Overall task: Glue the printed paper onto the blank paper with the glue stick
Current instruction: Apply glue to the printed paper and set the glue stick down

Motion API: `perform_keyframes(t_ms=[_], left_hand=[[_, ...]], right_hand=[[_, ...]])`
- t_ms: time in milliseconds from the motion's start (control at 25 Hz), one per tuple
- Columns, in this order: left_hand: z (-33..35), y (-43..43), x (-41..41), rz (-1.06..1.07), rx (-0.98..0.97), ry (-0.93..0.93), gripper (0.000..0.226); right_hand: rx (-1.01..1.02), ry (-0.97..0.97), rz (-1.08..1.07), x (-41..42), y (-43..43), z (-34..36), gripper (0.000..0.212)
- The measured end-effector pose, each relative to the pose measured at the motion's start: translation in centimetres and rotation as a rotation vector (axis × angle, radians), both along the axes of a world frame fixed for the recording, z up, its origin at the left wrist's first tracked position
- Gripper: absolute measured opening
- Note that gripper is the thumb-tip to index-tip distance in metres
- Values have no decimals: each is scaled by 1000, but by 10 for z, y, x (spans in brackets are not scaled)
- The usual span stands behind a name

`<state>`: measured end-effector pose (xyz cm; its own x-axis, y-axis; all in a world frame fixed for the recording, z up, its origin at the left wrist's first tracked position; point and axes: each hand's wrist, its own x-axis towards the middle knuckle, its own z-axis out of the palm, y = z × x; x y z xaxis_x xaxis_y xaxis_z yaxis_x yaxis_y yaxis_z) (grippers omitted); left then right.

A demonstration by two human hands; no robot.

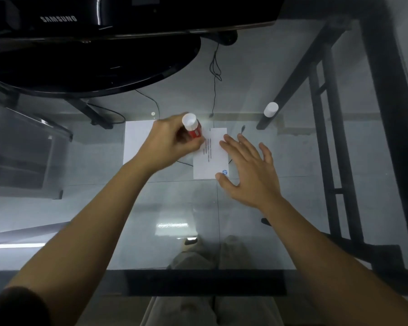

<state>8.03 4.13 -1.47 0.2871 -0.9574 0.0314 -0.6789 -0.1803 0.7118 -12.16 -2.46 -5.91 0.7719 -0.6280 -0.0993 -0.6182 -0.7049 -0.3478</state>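
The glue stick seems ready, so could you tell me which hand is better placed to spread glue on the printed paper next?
Left, probably. The left hand already grips the glue stick at the printed paper's left edge. The right hand lies open on that paper's right side, suited to steadying it.

Near half of glass surface bare — open approach. Far edge blocked by monitor base; white cap stands far-right, w/ clear glass around it.
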Motion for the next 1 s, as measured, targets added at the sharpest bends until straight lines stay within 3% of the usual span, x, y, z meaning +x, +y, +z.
perform_keyframes(t_ms=[160, 360, 480, 720, 1000], left_hand=[[2, -8, 6, 65, -9, -6, 24], [-3, 40, -25, -89, -28, 52, 18], [-2, 25, -18, -112, -2, 20, 20], [0, -18, -5, 54, -39, -29, 22], [-2, 25, -34, -63, -50, 33, 15]], right_hand=[[4, -11, -11, 0, 1, 0, 71], [-16, -19, -27, 0, 2, -1, 74], [-18, -16, -18, 0, 1, -2, 74], [4, -46, -37, -1, 0, -3, 74], [16, -44, -59, 0, 2, 1, 80]])
